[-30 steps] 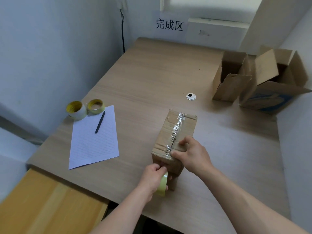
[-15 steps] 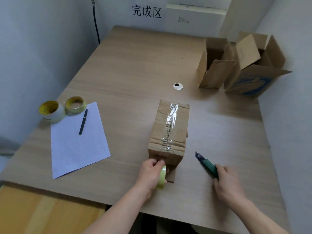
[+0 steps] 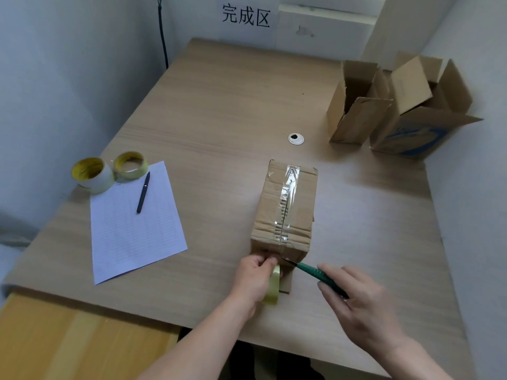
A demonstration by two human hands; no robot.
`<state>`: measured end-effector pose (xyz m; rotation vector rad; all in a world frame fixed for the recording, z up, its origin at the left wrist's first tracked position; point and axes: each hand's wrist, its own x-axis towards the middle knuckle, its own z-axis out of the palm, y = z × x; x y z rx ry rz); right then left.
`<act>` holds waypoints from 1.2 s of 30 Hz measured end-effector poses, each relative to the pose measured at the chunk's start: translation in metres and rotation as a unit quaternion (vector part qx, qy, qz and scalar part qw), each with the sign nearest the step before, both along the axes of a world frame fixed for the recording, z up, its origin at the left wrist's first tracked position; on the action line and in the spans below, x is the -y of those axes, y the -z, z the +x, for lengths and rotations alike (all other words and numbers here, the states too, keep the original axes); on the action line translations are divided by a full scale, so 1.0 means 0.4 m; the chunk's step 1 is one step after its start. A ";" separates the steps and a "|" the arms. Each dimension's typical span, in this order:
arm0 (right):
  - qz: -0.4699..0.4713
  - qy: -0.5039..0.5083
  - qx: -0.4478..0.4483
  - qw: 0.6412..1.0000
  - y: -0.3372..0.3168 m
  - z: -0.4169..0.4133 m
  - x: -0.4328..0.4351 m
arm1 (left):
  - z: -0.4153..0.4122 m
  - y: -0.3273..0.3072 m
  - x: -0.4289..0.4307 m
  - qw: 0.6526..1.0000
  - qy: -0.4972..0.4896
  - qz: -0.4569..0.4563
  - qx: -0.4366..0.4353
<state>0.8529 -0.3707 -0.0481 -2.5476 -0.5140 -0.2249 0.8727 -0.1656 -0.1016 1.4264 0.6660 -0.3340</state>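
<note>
Brown cardboard box (image 3: 285,204), taped along its top seam, lies near the middle of the tabletop (image 3: 233,105) on my feed. At its near end, the left hand (image 3: 255,278) grips a yellowish tape roll (image 3: 273,290), fingers curled round it and touching the box. Just right of it, the right hand (image 3: 365,308) holds a green cutter (image 3: 315,274), fingers closed on the handle, blade tip at the box's near face. I see a lined sheet (image 3: 131,223) with a pen (image 3: 143,192) at the left.
</note>
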 end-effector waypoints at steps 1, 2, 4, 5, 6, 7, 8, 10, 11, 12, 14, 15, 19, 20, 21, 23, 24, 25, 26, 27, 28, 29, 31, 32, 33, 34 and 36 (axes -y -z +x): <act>-0.019 -0.005 0.001 1.000 0.005 0.005 -0.005 | -0.001 0.004 -0.002 1.000 -0.002 0.000 0.002; -0.036 -0.008 -0.002 0.999 0.009 0.009 -0.011 | -0.002 0.007 -0.002 1.000 -0.002 0.005 0.005; -0.071 -0.002 -0.001 0.997 0.017 0.019 -0.019 | -0.003 0.014 0.000 1.000 -0.002 0.019 0.006; -0.083 0.004 0.004 0.997 0.021 0.022 -0.022 | -0.003 0.015 0.001 1.000 0.000 0.024 0.000; -0.089 0.010 0.010 0.996 0.024 0.023 -0.027 | -0.001 0.013 0.001 1.000 0.004 0.030 -0.004; -0.091 0.015 0.014 0.996 0.024 0.022 -0.032 | 0.000 0.008 0.001 0.999 0.010 0.038 -0.004; -0.089 0.016 0.018 0.996 0.026 0.020 -0.033 | 0.002 0.004 0.000 0.999 0.011 0.045 -0.004; -0.064 0.008 0.005 0.998 0.036 0.011 -0.023 | 0.005 0.005 -0.002 0.998 0.007 0.055 -0.009; -0.043 0.002 -0.011 0.999 0.044 0.004 -0.008 | 0.007 0.010 -0.002 0.998 0.005 0.058 -0.009; -0.023 0.001 -0.026 0.999 0.058 -0.007 0.015 | 0.007 0.012 -0.004 0.998 0.006 0.061 -0.007; 0.004 0.045 -0.048 0.998 0.095 -0.040 0.076 | 0.007 0.007 -0.002 0.998 0.007 0.064 -0.004; 0.005 0.094 -0.060 0.994 0.124 -0.057 0.116 | 0.008 0.006 0.001 0.998 0.005 0.067 -0.003; -0.089 0.293 -0.198 0.931 0.249 -0.086 0.252 | 0.012 0.001 0.005 0.997 0.004 0.073 0.007; -0.106 0.307 -0.231 0.917 0.265 -0.082 0.265 | 0.010 0.002 0.004 0.997 0.006 0.076 0.007; -0.126 0.311 -0.247 0.909 0.270 -0.074 0.264 | 0.008 0.000 0.002 0.997 0.007 0.080 0.007; -0.172 0.312 -0.243 0.902 0.245 -0.043 0.232 | 0.009 0.004 0.000 0.997 0.007 0.081 0.008; -0.167 0.307 -0.220 0.911 0.213 -0.021 0.200 | 0.009 0.003 0.000 0.997 0.008 0.083 0.008; -0.136 0.286 -0.184 0.930 0.176 0.004 0.162 | 0.010 0.002 0.002 0.996 0.009 0.086 0.006; -0.090 0.244 -0.136 0.956 0.136 0.032 0.116 | 0.011 0.002 0.003 0.996 0.010 0.090 0.006; -0.045 0.186 -0.082 0.978 0.094 0.061 0.061 | 0.013 0.004 0.004 0.995 0.011 0.096 0.005; -0.009 0.123 -0.032 0.992 0.063 0.088 0.006 | 0.014 0.005 0.005 0.995 0.012 0.103 -0.003; 0.011 0.064 0.003 0.998 0.037 0.117 -0.049 | 0.015 0.003 0.006 0.994 0.014 0.108 -0.006; -0.008 -0.025 0.009 1.000 0.017 0.164 -0.138 | 0.013 -0.003 0.006 0.994 0.018 0.111 -0.009; -0.036 -0.052 -0.003 0.998 0.018 0.182 -0.167 | 0.013 0.000 0.006 0.993 0.019 0.114 -0.011; -0.060 -0.067 -0.018 0.996 0.026 0.195 -0.184 | 0.014 0.001 0.005 0.993 0.019 0.119 -0.007; -0.073 -0.074 -0.028 0.994 0.039 0.204 -0.192 | 0.016 0.000 0.005 0.992 0.019 0.122 -0.004; -0.072 -0.078 -0.021 0.994 0.061 0.210 -0.188 | 0.021 -0.011 0.005 0.992 0.017 0.127 -0.005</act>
